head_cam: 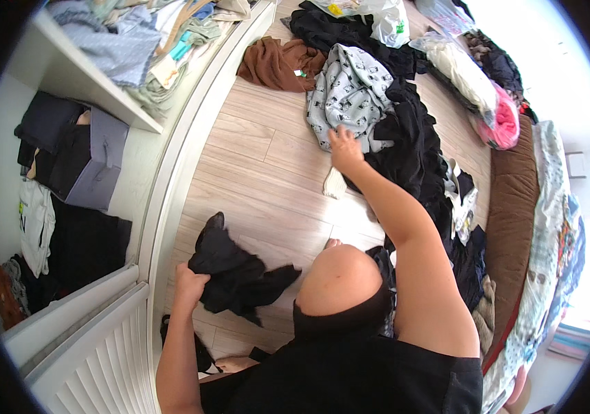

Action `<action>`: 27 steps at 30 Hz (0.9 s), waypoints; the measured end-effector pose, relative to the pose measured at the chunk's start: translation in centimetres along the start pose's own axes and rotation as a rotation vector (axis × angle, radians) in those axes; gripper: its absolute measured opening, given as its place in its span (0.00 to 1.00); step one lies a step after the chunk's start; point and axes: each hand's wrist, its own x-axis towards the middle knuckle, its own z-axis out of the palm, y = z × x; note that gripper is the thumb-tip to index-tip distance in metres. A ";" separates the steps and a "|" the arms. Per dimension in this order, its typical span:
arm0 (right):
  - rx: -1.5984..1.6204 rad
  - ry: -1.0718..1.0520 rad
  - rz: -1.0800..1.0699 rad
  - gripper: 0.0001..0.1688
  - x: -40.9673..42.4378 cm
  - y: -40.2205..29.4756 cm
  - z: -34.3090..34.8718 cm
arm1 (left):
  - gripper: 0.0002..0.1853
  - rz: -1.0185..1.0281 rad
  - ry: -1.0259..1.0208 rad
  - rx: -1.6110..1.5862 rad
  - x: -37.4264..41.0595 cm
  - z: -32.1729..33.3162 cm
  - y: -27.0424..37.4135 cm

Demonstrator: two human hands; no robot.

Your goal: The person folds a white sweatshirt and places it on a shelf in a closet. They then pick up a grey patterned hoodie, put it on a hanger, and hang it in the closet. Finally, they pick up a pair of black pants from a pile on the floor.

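Observation:
My left hand point(190, 285) grips the edge of a crumpled black garment point(238, 274) at the left, by the closet's sliding-door track. The garment hangs down over the wood-look floor. My right hand point(345, 150) reaches forward to the lower edge of a grey patterned garment point(349, 98), its fingers spread over the cloth. Whether the fingers press on it or hover cannot be told. A white knitted piece point(334, 183) lies just below that hand. Black clothes point(408, 139) are heaped right beside it, and a brown garment point(279, 64) lies to the left of the grey one.
An open closet point(145, 217) at the left holds folded clothes and a grey fabric box point(101, 160); a slatted door point(98, 357) stands in front. Plastic bags point(390, 23) and a clear-wrapped bundle point(460, 70) lie at the far side. A brown cushion point(512, 207) runs along the right.

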 end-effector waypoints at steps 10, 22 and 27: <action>0.468 -0.043 0.245 0.12 5.9 14.1 -0.8 | 0.38 -0.087 0.038 0.785 2.3 2.3 1.0; 1.654 -0.366 -0.023 0.15 0.7 21.9 -18.8 | 0.38 0.499 -0.217 0.429 6.4 13.6 18.6; 1.608 -0.226 -0.220 0.20 -5.9 17.7 -24.5 | 0.39 1.223 0.003 0.142 2.9 24.7 34.8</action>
